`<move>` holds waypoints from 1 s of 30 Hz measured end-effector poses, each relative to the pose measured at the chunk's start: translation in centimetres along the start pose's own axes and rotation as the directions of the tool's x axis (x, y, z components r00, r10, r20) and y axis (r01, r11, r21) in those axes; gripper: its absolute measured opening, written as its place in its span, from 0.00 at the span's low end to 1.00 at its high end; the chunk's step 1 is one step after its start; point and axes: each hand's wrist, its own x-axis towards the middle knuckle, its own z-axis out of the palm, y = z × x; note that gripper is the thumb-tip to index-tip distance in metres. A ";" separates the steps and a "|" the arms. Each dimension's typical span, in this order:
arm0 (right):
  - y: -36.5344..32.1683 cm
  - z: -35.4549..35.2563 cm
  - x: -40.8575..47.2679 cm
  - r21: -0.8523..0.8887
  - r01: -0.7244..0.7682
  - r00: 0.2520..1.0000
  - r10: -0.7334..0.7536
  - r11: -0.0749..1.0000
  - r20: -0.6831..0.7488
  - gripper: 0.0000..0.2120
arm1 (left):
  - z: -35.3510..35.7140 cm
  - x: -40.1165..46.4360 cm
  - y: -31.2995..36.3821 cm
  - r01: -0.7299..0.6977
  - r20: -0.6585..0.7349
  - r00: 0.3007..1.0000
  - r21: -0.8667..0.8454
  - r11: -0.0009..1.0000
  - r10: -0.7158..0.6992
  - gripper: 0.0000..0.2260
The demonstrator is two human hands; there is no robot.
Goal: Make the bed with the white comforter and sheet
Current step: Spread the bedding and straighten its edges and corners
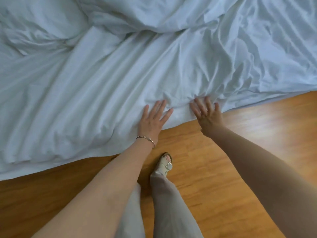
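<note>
White comforter (103,79) draped over bed edge toward wooden floor (223,160), rumpled; left hand (151,121) flat, fingers spread, right hand (208,115) likewise unclenched at hem, seemingly to smooth creases.

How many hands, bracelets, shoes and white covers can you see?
Hands: 2, the left hand and the right hand
Bracelets: 1, the bracelet
Shoes: 1, the sandal
White covers: 1, the comforter
Total: 5
</note>
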 end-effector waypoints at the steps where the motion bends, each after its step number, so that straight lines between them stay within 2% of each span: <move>1: 0.6 0.6 0.5 -0.012 -0.021 0.997 0.020 1.000 -0.071 0.38 | -0.2 1.1 0.4 -0.006 -0.014 1.000 0.030 1.000 0.007 0.49; 2: 0.9 0.7 0.7 -0.018 -0.042 0.991 0.039 0.999 -0.130 0.35 | -0.5 1.7 0.4 -0.014 -0.023 1.000 0.054 0.998 0.015 0.49; 5: 3.6 1.1 1.2 0.240 0.061 0.975 -0.006 0.969 -0.224 0.33 | -2.0 3.4 1.8 -0.083 -0.002 0.997 0.070 0.994 0.083 0.46; 8: 6.4 0.4 1.1 0.535 0.163 0.966 -0.024 0.829 -0.256 0.19 | -3.8 3.8 3.9 -0.054 0.033 0.998 -0.045 0.998 0.056 0.40; 10: 7.6 -0.3 1.3 0.688 0.118 0.990 -0.031 0.716 -0.137 0.10 | -4.7 4.3 5.5 -0.032 0.052 0.998 -0.137 0.990 0.039 0.39; 12: 8.6 -1.2 1.0 0.823 0.051 0.998 -0.068 0.566 -0.015 0.06 | -5.6 4.7 6.9 -0.034 0.059 0.997 -0.177 0.984 0.045 0.39; 13: 8.9 -1.8 0.8 0.871 0.037 0.993 -0.115 0.489 0.022 0.05 | -5.9 4.8 7.6 -0.041 0.022 0.999 -0.198 0.979 0.046 0.38; 14: 9.2 -2.4 0.6 0.888 0.040 0.983 -0.175 0.459 0.047 0.05 | -6.3 4.8 8.2 -0.055 -0.034 0.998 -0.249 0.967 0.048 0.35; 16: 9.5 -2.9 0.1 0.853 0.044 0.957 -0.266 0.521 0.113 0.06 | -7.1 4.7 8.8 -0.084 -0.102 0.994 -0.399 0.913 0.047 0.23; 17: 9.7 -2.6 -0.1 0.806 0.053 0.957 -0.260 0.589 0.127 0.08 | -7.5 4.7 8.8 -0.039 -0.064 0.998 -0.512 0.858 0.007 0.20; 19: 10.4 -1.1 -0.5 0.644 0.083 0.990 -0.134 0.760 0.031 0.19 | -8.3 5.5 7.8 0.054 0.086 0.996 -0.560 0.827 -0.007 0.19; 21: 11.9 1.0 -0.6 0.513 0.000 0.995 0.053 0.858 -0.089 0.33 | -8.6 7.2 6.9 0.097 0.146 0.989 -0.525 0.845 -0.023 0.13; 22: 12.9 2.0 -0.5 0.513 -0.065 0.976 0.162 0.856 -0.147 0.37 | -9.0 7.9 6.8 0.097 0.150 0.988 -0.517 0.850 -0.021 0.10; 24: 15.7 3.9 0.3 0.628 -0.188 0.899 0.390 0.755 -0.200 0.40 | -10.6 9.2 8.7 0.006 0.072 0.997 -0.454 0.891 0.030 0.16; 25: 17.5 4.8 0.9 0.681 -0.225 0.873 0.454 0.697 -0.176 0.39 | -11.1 10.0 10.4 -0.061 0.007 0.998 -0.412 0.909 0.070 0.20; 26: 19.5 5.6 1.5 0.689 -0.241 0.886 0.445 0.684 -0.132 0.35 | -11.5 10.8 12.3 -0.114 -0.054 0.993 -0.385 0.916 0.100 0.24; 28: 23.3 7.2 3.1 0.588 -0.154 0.943 0.295 0.794 -0.153 0.20 | -12.5 13.0 15.7 -0.125 -0.139 0.987 -0.351 0.928 0.081 0.32; 30: 26.5 8.8 5.0 0.446 0.029 0.930 0.139 0.895 -0.341 0.10 | -13.1 15.4 18.3 -0.057 -0.183 0.983 -0.348 0.936 -0.008 0.33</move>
